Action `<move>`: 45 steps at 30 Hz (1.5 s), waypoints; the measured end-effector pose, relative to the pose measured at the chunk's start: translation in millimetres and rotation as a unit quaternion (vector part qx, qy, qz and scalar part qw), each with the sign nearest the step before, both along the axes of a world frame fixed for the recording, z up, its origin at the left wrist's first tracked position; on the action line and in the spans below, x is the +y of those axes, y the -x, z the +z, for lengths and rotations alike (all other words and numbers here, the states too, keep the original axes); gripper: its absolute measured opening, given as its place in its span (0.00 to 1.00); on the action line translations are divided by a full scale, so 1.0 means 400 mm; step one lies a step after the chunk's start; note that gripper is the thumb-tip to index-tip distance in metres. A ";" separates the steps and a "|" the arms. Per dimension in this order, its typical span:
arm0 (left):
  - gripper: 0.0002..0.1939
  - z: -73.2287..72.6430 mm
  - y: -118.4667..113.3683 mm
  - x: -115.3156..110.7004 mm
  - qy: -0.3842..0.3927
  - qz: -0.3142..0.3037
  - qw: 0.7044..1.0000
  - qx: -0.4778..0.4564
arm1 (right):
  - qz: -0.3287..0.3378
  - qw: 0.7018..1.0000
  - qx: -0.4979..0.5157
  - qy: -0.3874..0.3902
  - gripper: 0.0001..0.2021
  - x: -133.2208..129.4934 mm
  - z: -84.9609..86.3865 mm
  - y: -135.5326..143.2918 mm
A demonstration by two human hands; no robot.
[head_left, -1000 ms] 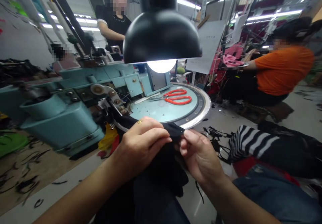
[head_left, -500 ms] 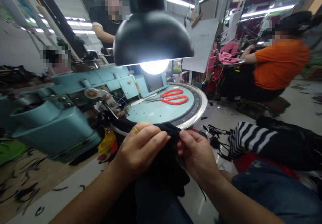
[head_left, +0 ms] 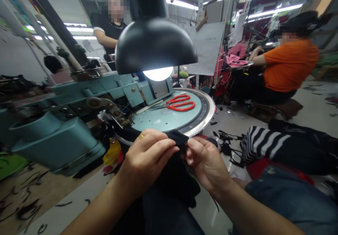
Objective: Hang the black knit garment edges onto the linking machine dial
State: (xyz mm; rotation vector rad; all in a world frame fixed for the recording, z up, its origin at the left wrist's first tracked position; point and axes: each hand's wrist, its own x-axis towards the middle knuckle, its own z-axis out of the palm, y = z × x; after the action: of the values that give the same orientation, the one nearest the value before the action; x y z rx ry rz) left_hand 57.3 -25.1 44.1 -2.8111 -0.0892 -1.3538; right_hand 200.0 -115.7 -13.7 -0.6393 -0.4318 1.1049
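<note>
Black fabric [head_left: 175, 178] hangs from the near rim of a round teal machine, a linking machine by its toothed dial [head_left: 208, 118]. My left hand [head_left: 148, 154], with a ring on one finger, is closed on the fabric's upper edge at the rim. Just right of it, my right hand [head_left: 207, 161] pinches the same edge between thumb and fingers. The fingertips of both hands are close together. Behind them, red-handled scissors [head_left: 182, 103] lie on the teal plate [head_left: 148, 120] inside the dial.
A black lamp [head_left: 155, 44] shines low over the plate. The teal machine body [head_left: 58, 136] stands at left. Striped black-and-white fabric [head_left: 266, 141] lies at right, with black scraps [head_left: 228, 143] on the floor. One person in orange [head_left: 290, 66] sits at right; another stands behind the lamp.
The camera view has shifted slightly, so the lamp and machine sit a little further left. Both hands keep their grip on the black fabric at nearly the same place.
</note>
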 end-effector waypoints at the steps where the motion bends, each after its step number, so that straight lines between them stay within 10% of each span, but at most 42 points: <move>1: 0.10 0.001 0.000 0.000 0.001 0.000 1.000 0.002 | -0.011 1.000 -0.016 0.002 0.14 -0.001 -0.003 -0.001; 27: 0.09 -0.015 -0.047 -0.018 -0.116 0.067 0.991 -0.020 | -0.177 0.937 -0.297 0.052 0.20 0.016 -0.051 -0.054; 36: 0.23 0.129 0.009 0.093 0.122 0.104 0.967 0.198 | -0.159 0.912 -0.375 0.049 0.19 -0.009 -0.034 -0.038; 45: 0.31 0.101 -0.113 0.128 0.148 0.104 0.957 0.229 | -0.132 0.908 -0.386 0.098 0.24 -0.023 -0.058 -0.049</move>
State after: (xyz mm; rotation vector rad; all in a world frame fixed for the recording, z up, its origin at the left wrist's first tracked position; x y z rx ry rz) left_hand 102.4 26.0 84.7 -3.1603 -0.6026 -0.6715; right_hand 219.7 -125.0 -36.7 -1.2828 -0.8865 0.6013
